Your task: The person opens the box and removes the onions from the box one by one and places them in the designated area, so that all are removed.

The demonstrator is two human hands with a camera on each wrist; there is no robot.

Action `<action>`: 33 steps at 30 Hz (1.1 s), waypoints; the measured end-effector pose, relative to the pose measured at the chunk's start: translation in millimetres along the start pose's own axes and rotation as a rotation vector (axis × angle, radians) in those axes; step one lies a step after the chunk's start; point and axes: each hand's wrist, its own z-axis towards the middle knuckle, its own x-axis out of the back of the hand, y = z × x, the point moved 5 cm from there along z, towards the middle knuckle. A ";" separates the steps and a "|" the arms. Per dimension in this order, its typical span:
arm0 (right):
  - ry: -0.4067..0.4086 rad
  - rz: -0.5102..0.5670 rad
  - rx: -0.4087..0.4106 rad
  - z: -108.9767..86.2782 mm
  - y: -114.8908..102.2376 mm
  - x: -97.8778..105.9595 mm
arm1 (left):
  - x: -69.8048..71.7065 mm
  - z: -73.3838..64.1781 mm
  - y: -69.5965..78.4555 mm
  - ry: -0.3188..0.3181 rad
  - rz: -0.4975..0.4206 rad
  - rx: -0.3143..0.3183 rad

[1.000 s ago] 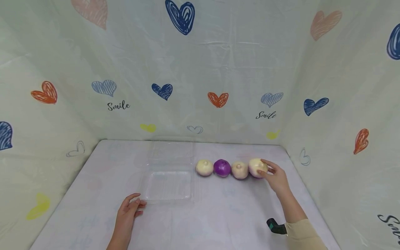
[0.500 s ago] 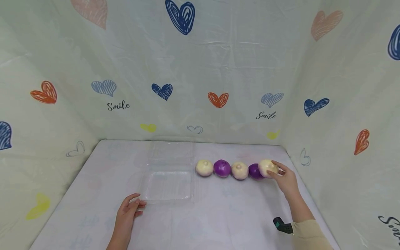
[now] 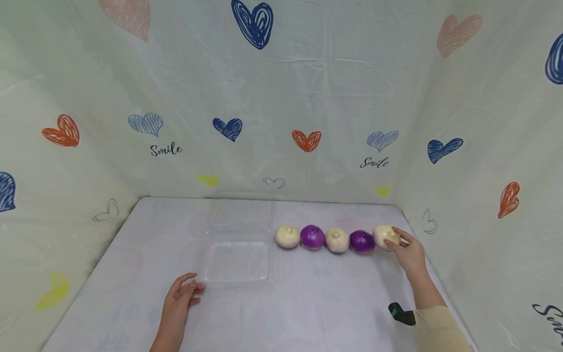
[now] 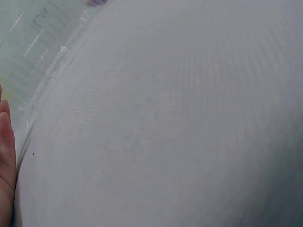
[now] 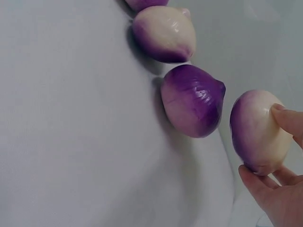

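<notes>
My right hand (image 3: pixel 410 252) grips a cream-and-purple onion (image 3: pixel 383 237) between thumb and fingers, at the right end of a row. In the right wrist view, a narrow gap parts the held onion (image 5: pixel 258 135) from the purple onion (image 5: pixel 194 101) beside it. Leftward the row runs on with a cream onion (image 3: pixel 337 240), another purple onion (image 3: pixel 313 237) and another cream onion (image 3: pixel 288 236). My left hand (image 3: pixel 178 298) lies with loosely bent fingers at the near left corner of a clear plastic box (image 3: pixel 239 283); whether it touches the box I cannot tell.
The box's clear lid (image 3: pixel 241 215) lies folded back behind it. A white cloth covers the table (image 3: pixel 299 313). Patterned curtain walls (image 3: pixel 264 161) close in the back and both sides. A dark device (image 3: pixel 401 314) sits by my right sleeve.
My right hand has moved right with its cream onion, from over the purple onion to the row's right end. That purple onion now shows fully. My left hand stays in place.
</notes>
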 end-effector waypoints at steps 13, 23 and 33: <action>0.037 -0.010 -0.012 9.2 18.2 0.1 | 0.5 0.7 -1.0 0.009 -0.017 -0.014; 0.041 -0.012 0.022 14.6 32.1 -3.8 | 0.2 1.3 -2.6 0.016 0.015 0.006; 0.041 -0.066 0.040 19.4 43.8 -6.9 | 0.5 0.5 -2.2 0.013 0.006 -0.012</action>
